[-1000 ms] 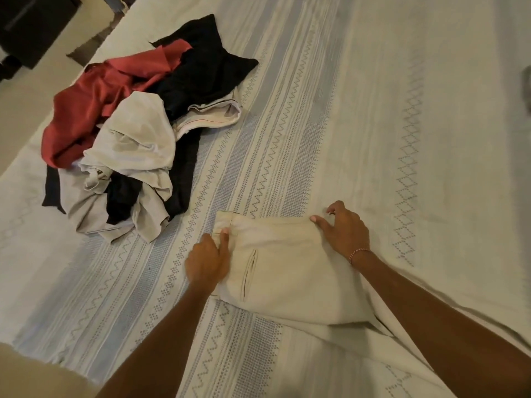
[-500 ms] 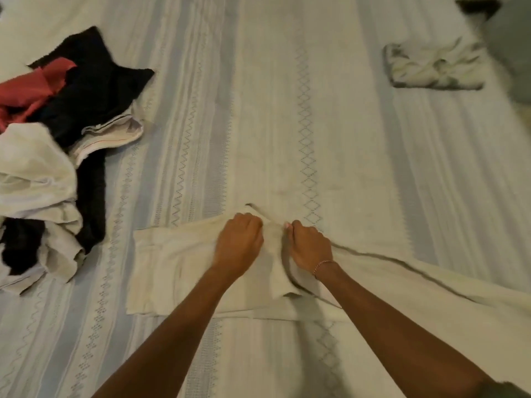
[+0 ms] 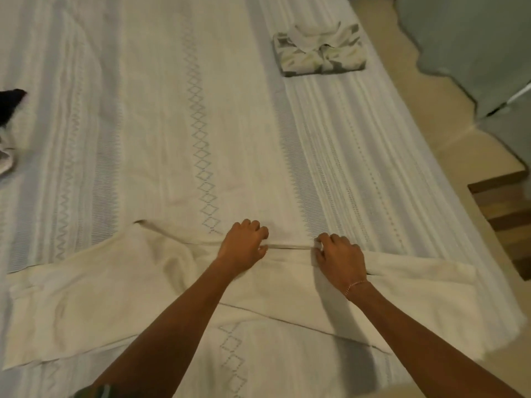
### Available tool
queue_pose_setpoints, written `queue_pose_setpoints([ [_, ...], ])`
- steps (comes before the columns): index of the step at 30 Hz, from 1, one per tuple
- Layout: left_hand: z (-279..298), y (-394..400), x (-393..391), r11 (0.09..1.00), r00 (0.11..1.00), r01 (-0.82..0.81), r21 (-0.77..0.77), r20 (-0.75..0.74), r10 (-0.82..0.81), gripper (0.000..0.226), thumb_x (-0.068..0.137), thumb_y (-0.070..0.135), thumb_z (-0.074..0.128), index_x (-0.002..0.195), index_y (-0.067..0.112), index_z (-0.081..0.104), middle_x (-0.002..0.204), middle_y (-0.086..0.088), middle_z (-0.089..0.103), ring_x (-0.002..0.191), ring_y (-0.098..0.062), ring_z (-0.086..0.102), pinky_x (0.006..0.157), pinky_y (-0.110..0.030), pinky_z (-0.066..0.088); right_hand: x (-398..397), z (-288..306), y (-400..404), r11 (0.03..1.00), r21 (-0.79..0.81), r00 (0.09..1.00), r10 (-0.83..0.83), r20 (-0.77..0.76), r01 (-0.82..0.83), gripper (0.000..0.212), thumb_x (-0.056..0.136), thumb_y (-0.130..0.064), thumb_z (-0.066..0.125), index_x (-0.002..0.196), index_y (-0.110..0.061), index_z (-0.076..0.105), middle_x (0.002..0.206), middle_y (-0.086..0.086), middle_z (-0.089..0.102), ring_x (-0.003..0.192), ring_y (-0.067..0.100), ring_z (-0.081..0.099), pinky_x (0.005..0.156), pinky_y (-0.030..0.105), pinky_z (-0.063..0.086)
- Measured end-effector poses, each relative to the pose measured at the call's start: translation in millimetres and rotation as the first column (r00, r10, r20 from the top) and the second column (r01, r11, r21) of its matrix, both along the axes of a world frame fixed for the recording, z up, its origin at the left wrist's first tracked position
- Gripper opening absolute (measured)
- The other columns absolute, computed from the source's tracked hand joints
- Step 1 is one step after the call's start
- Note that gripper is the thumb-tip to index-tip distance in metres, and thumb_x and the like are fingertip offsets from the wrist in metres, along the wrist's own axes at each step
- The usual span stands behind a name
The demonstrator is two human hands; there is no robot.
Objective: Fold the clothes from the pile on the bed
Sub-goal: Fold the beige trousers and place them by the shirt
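Cream trousers (image 3: 94, 297) lie stretched sideways across the near part of the bed (image 3: 172, 110), waist end at the left and leg end at the right. My left hand (image 3: 244, 244) pinches the far edge of the trousers near the middle. My right hand (image 3: 337, 258) pinches the same edge a short way to the right. The fabric between the two hands is pulled into a straight line. Only a black and white corner of the clothes pile (image 3: 8, 116) shows at the left edge.
A folded patterned white and grey garment (image 3: 319, 51) lies at the far right of the bed. Beyond the bed's right edge there is beige floor, a grey-green cloth (image 3: 474, 47) and a wooden piece of furniture (image 3: 505, 216).
My view has swung right, so the pile has nearly left the frame. Both hands moved right along the trousers' far edge and spread apart, straightening the leg.
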State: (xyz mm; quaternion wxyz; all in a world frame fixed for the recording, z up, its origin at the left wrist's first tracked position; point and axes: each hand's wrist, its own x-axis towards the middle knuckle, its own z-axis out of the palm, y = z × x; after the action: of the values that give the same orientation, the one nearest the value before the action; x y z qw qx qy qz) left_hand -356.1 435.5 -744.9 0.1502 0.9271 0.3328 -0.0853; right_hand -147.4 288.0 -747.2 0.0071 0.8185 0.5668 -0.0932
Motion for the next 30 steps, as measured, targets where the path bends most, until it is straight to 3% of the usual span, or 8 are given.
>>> queue_pose_setpoints([
  [4, -2.3, -22.0, 56.3, 0.996, 0.996, 0.091, 0.000, 0.026, -0.091, 0.021, 0.093, 0.025, 0.058, 0.108, 0.014, 0.066, 0.101, -0.006, 0.063, 0.093, -0.027, 0.056, 0.074, -0.034, 0.032, 50.6, 3.7, -29.2, 0.996, 0.003, 0.995, 0.084, 0.061, -0.085, 0.017, 0.079, -0.031, 0.069, 0.090, -0.018, 0.066, 0.077, 0.001, 0.062, 0.066, 0.024, 0.058, 0.056, 0.031, 0.038],
  [8, -0.8, -46.2, 102.7, 0.971, 0.972, 0.235, 0.054, 0.006, -0.236, 0.019, 0.064, 0.015, 0.079, 0.075, 0.011, 0.064, 0.073, -0.006, 0.060, 0.065, -0.025, 0.058, 0.056, -0.031, 0.036, 77.9, 6.6, -57.7, 0.983, -0.053, 0.983, 0.180, 0.047, -0.178, 0.033, 0.069, -0.029, 0.074, 0.096, -0.016, 0.060, 0.082, 0.003, 0.059, 0.069, 0.026, 0.055, 0.058, 0.035, 0.042],
  [11, -0.8, -61.2, 134.8, 0.964, 0.965, 0.253, 0.080, 0.044, -0.257, 0.027, 0.055, 0.016, 0.085, 0.070, 0.012, 0.063, 0.069, -0.005, 0.060, 0.061, -0.024, 0.057, 0.053, -0.029, 0.041, 106.2, 5.3, -74.0, 0.993, -0.056, 0.991, 0.105, 0.087, -0.100, 0.040, 0.064, -0.018, 0.082, 0.096, -0.013, 0.059, 0.080, 0.005, 0.058, 0.066, 0.028, 0.055, 0.057, 0.037, 0.043],
  [15, -5.4, -71.5, 172.8, 0.981, 0.974, 0.186, 0.048, 0.118, -0.191, 0.022, 0.062, 0.016, 0.081, 0.072, 0.011, 0.062, 0.069, -0.006, 0.060, 0.059, -0.025, 0.056, 0.054, -0.029, 0.035, 167.4, 7.6, -76.3, 0.999, 0.000, 0.989, -0.052, 0.139, 0.052, 0.025, 0.073, -0.010, 0.081, 0.086, -0.013, 0.060, 0.073, 0.006, 0.059, 0.062, 0.030, 0.056, 0.057, 0.034, 0.035],
  [17, -10.4, -74.3, 190.5, 0.992, 0.979, 0.122, 0.020, 0.164, -0.124, 0.014, 0.070, 0.016, 0.076, 0.076, 0.009, 0.064, 0.070, -0.006, 0.060, 0.061, -0.026, 0.058, 0.054, -0.028, 0.031, 201.3, 8.3, -78.8, 0.993, 0.019, 0.992, -0.118, 0.046, 0.117, 0.021, 0.073, -0.013, 0.082, 0.084, -0.013, 0.064, 0.076, 0.005, 0.062, 0.065, 0.030, 0.058, 0.056, 0.033, 0.036],
  [22, -16.4, -72.5, 216.7, 0.984, 0.971, -0.045, -0.174, 0.223, 0.083, 0.014, 0.091, 0.024, 0.062, 0.094, 0.012, 0.067, 0.089, -0.001, 0.064, 0.079, -0.020, 0.058, 0.064, -0.034, 0.048, 257.8, 19.3, -78.9, 0.989, 0.003, 0.950, -0.144, -0.276, 0.150, 0.012, 0.083, -0.014, 0.076, 0.092, -0.021, 0.075, 0.087, -0.002, 0.071, 0.080, 0.022, 0.065, 0.063, 0.030, 0.045],
  [26, -23.5, -60.1, 222.0, 0.960, 0.956, -0.070, -0.271, 0.255, 0.142, 0.021, 0.097, 0.033, 0.060, 0.088, 0.015, 0.065, 0.081, 0.007, 0.058, 0.072, -0.017, 0.053, 0.061, -0.030, 0.039, 306.2, 25.8, -71.5, 0.983, -0.050, 0.809, -0.174, -0.561, 0.176, 0.008, 0.093, -0.021, 0.071, 0.086, -0.022, 0.073, 0.080, 0.000, 0.072, 0.071, 0.019, 0.063, 0.065, 0.029, 0.043],
  [30, -24.5, -55.1, 226.4, 0.955, 0.951, -0.041, -0.294, 0.282, 0.128, 0.031, 0.104, 0.036, 0.047, 0.084, 0.016, 0.058, 0.076, 0.006, 0.056, 0.066, -0.016, 0.051, 0.058, -0.031, 0.034, 333.2, 28.4, -59.5, 0.946, -0.139, 0.600, -0.295, -0.744, 0.293, 0.040, 0.092, -0.035, 0.072, 0.071, -0.004, 0.058, 0.064, -0.001, 0.046, 0.062, 0.014, 0.043, 0.063, 0.032, 0.033],
])
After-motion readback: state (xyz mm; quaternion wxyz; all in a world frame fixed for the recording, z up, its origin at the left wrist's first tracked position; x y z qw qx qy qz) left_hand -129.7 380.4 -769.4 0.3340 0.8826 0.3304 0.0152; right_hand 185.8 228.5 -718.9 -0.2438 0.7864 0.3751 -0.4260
